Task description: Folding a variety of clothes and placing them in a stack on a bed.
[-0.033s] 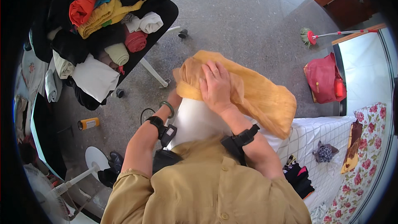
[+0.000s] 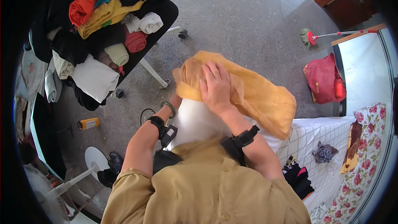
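Note:
A yellow-orange cloth [image 2: 265, 99], bunched at its left end and spread out to the right, lies in front of me over a white surface [image 2: 192, 116]. On the bunched part rests my right hand [image 2: 216, 86], its fingers stretched out and lying over the fabric. The cloth covers most of my left hand [image 2: 177, 98] at the bunch's left edge, so its fingers are hidden. A green bangle [image 2: 169, 108] circles the left wrist. Black straps with small devices sit on both forearms.
A black table [image 2: 159, 10] at the far left bears rolled and folded clothes. Below it stand a yellow can [image 2: 88, 123] and a white fan [image 2: 45, 191]. To the right are a red bag [image 2: 321, 79], a mop [image 2: 309, 37] and a bed with a checked sheet [image 2: 306, 141].

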`<state>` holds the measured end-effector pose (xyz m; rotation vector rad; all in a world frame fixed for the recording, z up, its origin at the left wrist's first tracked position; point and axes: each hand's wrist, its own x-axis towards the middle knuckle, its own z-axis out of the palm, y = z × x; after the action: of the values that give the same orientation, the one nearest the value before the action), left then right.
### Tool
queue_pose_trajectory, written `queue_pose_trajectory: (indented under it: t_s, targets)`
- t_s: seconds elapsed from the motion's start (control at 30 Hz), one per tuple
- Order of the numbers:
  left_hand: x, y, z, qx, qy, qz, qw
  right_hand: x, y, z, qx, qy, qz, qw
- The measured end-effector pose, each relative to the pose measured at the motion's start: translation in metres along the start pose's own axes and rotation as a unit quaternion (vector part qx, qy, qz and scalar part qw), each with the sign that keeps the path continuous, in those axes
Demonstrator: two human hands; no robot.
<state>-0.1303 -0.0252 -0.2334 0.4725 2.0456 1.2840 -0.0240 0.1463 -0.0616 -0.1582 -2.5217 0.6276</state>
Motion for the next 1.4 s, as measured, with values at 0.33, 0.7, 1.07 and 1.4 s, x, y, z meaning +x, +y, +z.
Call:
queue_pose_trajectory:
  t_s: [0.33,0.7,1.07,1.4]
  targets:
    - [-0.017,0.121,0.023,-0.322,-0.089,0.238,0.912,-0.001,0.001,0.003,-0.085,-0.037,0.023,0.995]
    - [-0.067,0.145,-0.008,-0.489,0.057,0.154,0.857,0.004,-0.047,0.034,0.058,-0.143,-0.003,0.988]
    - [-0.052,0.129,0.021,-0.347,-0.009,0.141,0.927,-0.006,-0.043,-0.022,-0.137,-0.289,-0.053,0.946]
    - [-0.047,0.19,0.044,0.084,0.071,0.318,0.942,-0.034,-0.027,-0.093,0.069,-0.207,0.014,0.976]
